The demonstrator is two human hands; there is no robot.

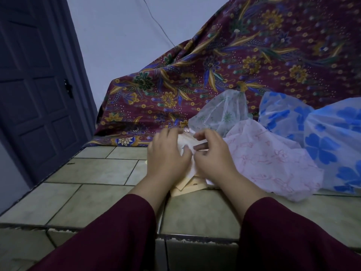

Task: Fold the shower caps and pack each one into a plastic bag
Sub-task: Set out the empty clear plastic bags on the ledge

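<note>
With both the left hand (168, 153) and right hand (212, 154) pinching a small folded white shower cap (185, 145) with curled fingers mid-bench, the slippery film could spring open or slide off onto the loose pink cap (273, 159) just beside it.

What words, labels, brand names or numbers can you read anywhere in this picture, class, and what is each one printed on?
None can be read. The shower caps and the batik cloth carry only patterns, no letters. The tan card under the hands shows small dark marks, too small to read.
</note>
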